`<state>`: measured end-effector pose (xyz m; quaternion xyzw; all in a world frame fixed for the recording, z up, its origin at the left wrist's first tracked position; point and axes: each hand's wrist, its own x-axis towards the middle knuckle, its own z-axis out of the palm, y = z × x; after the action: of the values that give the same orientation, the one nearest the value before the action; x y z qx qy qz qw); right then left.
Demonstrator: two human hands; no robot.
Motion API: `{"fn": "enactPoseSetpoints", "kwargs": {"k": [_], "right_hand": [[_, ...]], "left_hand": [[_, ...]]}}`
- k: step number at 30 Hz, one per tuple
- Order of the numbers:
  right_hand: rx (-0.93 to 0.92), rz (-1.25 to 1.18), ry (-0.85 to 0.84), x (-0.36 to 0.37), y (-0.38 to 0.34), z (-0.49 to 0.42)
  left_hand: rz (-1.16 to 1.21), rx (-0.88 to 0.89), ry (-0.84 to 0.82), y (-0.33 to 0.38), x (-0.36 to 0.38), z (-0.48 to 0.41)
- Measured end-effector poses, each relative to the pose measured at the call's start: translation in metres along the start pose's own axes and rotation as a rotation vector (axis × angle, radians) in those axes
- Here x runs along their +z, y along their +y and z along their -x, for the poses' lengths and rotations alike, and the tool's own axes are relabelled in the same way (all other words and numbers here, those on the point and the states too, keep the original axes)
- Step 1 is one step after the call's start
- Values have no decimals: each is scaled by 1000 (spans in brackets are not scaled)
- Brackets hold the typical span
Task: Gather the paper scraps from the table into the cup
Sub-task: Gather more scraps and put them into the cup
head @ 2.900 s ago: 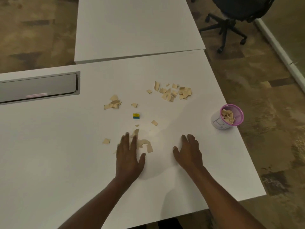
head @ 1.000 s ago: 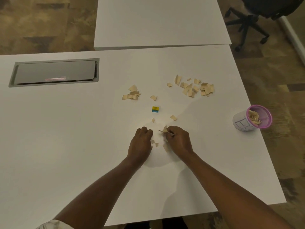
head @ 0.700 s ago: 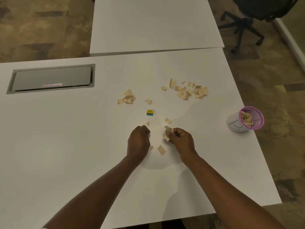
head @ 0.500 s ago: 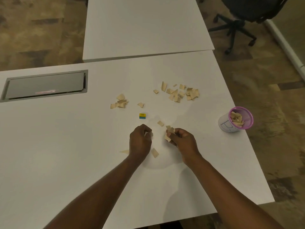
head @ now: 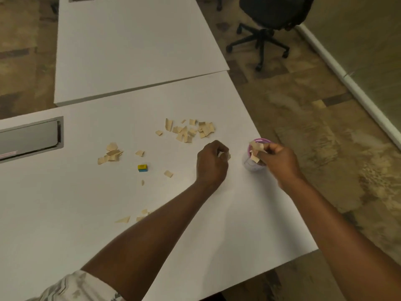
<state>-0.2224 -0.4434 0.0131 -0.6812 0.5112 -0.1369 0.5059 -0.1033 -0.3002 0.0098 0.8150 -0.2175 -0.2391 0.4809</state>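
My right hand [head: 276,161] is over the pink-rimmed white cup [head: 251,165] at the table's right edge, fingers pinched on tan paper scraps above its mouth. My left hand [head: 211,162] hovers just left of the cup, curled around a few scraps. A big pile of scraps [head: 191,130] lies behind my left hand. A smaller pile [head: 110,153] sits further left. Single scraps [head: 168,173] lie in the middle, and a few more [head: 130,217] rest beside my left forearm.
A small yellow and blue block [head: 142,167] sits among the scraps. A grey cable hatch [head: 28,137] is set into the white table [head: 65,213] at the left. A second white table [head: 130,46] abuts behind. A black office chair [head: 269,22] stands on the floor at the back right.
Both hands closed on scraps near the table's middle, then moved right to the cup. My right hand now holds its scraps over the cup's mouth.
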Motion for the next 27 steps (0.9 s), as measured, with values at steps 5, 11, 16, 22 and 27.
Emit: {"fn": "enactPoseSetpoints", "kwargs": {"k": [5, 11, 16, 22, 27], "right_hand": [[-73, 381, 43, -23, -1, -26], [-115, 638, -72, -25, -7, -36], [-121, 665, -99, -30, -10, -41], [-155, 632, -64, -37, -9, -42], [-186, 603, -18, -35, -9, -36]], "left_hand": [[-21, 42, -33, 41, 44, -17], [-112, -36, -86, 51, 77, -32], [-204, -39, -116, 43, 84, -37], [-269, 53, -168, 39, 87, -35], [-300, 172, -197, 32, 86, -33]]}}
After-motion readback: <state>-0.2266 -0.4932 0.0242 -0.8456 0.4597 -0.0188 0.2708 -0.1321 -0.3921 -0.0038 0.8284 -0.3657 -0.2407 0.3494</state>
